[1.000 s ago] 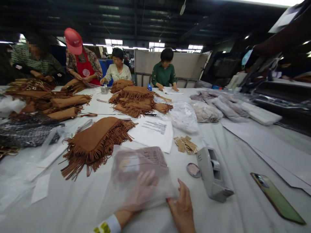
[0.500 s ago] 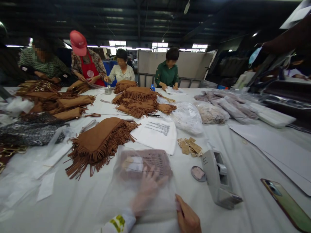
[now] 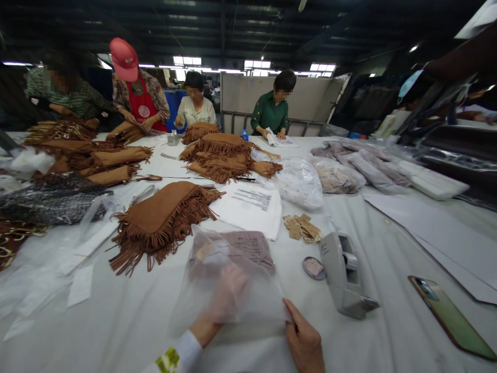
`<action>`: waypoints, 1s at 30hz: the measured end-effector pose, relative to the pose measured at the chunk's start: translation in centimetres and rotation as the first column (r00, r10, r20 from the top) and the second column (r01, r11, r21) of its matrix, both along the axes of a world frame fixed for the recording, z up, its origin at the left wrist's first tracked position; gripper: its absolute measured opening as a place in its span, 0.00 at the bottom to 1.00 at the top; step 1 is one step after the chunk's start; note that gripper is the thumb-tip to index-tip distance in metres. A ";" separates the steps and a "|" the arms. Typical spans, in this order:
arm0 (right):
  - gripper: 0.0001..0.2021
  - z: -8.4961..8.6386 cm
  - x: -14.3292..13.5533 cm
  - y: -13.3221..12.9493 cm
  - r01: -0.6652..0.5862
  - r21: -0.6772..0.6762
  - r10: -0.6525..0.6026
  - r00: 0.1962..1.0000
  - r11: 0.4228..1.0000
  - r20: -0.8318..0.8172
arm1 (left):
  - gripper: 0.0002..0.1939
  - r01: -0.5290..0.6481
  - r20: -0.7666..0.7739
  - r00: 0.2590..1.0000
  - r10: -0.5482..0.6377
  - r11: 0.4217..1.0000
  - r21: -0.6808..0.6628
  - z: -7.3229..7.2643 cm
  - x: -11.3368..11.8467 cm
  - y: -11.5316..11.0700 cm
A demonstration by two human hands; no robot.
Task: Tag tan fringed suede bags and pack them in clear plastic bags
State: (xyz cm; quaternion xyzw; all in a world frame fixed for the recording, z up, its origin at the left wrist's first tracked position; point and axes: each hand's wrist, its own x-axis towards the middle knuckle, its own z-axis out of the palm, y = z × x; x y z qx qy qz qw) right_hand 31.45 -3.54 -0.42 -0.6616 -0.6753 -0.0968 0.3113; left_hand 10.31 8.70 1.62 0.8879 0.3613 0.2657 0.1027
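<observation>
A frosted, see-through plastic bag (image 3: 202, 305) with printed text lies in front of me, with a flat brownish item (image 3: 252, 246) in its far end. My left hand (image 3: 231, 287) reaches inside the bag; the plastic and motion blur hide its fingers. At the bag's near right edge, my right hand (image 3: 305, 334) pinches the plastic between thumb and fingers. Left of the bag rests a brown fringed suede bag (image 3: 165, 212). Behind it is a white printed sheet or pouch (image 3: 256, 204).
Right of the bag stand a grey tape dispenser (image 3: 345, 274) and a small round dish (image 3: 313, 268). Cardboard tags (image 3: 302, 228) lie behind them, a phone (image 3: 450, 316) farther right. Piled fringed bags (image 3: 221, 155) sit mid-table; several co-workers (image 3: 142, 103) work across it.
My left hand has drawn back toward me inside the plastic bag, and its spread fingers no longer show clearly. My right hand still grips the edge. The view has shifted slightly.
</observation>
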 end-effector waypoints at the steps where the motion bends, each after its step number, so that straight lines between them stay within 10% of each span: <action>1: 0.20 0.1 -0.1 0.1 -0.004 0.001 0.004 1.000 1.000 0.002 | 0.13 0.012 0.020 1.000 -0.012 1.000 0.000 0.2 -0.7 -1.0; 7: 0.16 -0.6 -0.3 -0.3 -0.036 0.046 0.037 0.999 0.998 -0.010 | 0.06 0.060 0.081 0.995 -0.065 0.996 0.062 -0.6 -5.3 -6.8; 13: 0.17 0.1 -0.1 -0.1 -0.021 0.100 0.016 0.998 0.995 0.053 | 0.05 -0.324 0.190 0.944 0.271 0.874 0.363 -0.3 -13.1 -9.1; 21: 0.13 0.2 0.0 -1.2 -0.214 0.120 0.212 0.977 0.969 0.032 | 0.13 -0.616 0.193 0.755 0.627 0.779 -0.120 -3.3 -18.0 -8.6; 30: 0.15 -1.0 0.7 -2.4 -0.249 0.012 0.247 0.967 0.969 0.064 | 0.15 -0.625 0.187 0.750 0.634 0.773 -0.110 -3.8 -19.4 -12.7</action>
